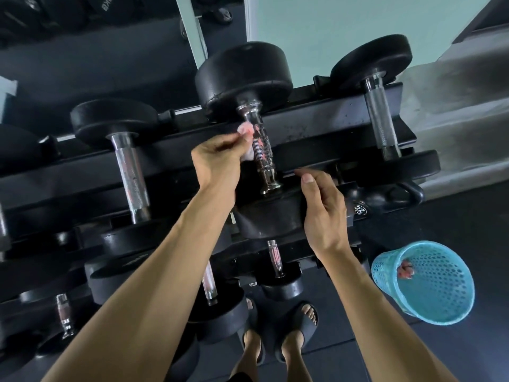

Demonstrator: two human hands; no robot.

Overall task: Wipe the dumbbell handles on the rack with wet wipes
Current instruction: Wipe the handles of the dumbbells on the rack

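Top tier of the rack [316,125], read left to right. At far left we see a dumbbell whose handle [131,175] carries faint pink streaks; whether it has been wiped we cannot tell. At centre, our left hand [217,158] pinches a crumpled, pink-stained wet wipe [246,133] between thumb and fingertips and holds it against the left side of the middle dumbbell's knurled handle [261,146], where pink marks remain; we judge this handle to be mid-wipe. Our right hand [322,213] rests on the near weight head [272,216] of that dumbbell, fingers loosely bent and gripping nothing, apparently steadying it. Farther right, a third handle [378,117] looks free of pink. On the lower tiers, two handles [275,256] show pink and seem left to do. At far right, the blue basket [440,299] on the floor holds one used wipe [405,271], suggesting some wiping is finished.
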